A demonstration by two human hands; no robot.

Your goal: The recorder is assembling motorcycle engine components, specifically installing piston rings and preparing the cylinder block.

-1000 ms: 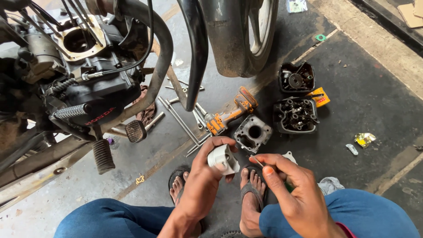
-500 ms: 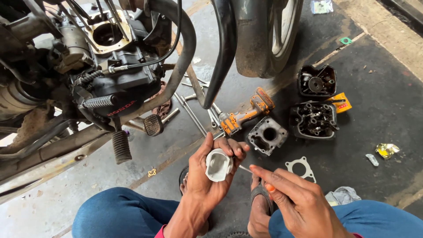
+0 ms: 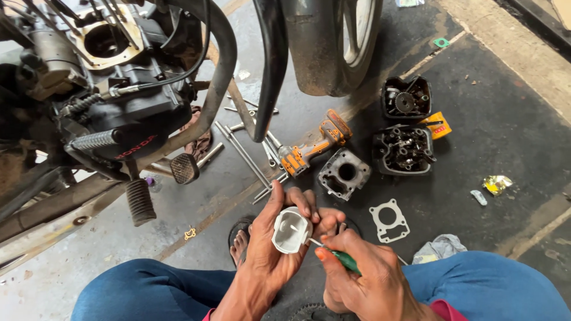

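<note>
My left hand [image 3: 279, 249] fingers are closed around the piston [image 3: 291, 229], held over my lap, while my right hand [image 3: 363, 279] grips the green-handled screwdriver [image 3: 339, 257], tip inside the piston; I judge the engine fully stripped, piston work ongoing, reassembly outstanding. On the floor [image 3: 505, 119] ahead lie cylinder block [image 3: 344, 173], gasket [image 3: 389, 221], cylinder head [image 3: 403, 150] and impact driver [image 3: 314, 144], nothing obstructing.

One piston [image 3: 291, 229], one screwdriver [image 3: 342, 258], one gasket [image 3: 389, 221], one drill [image 3: 312, 145].

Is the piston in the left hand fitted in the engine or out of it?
Out: the left hand holds the piston above the floor.
</note>
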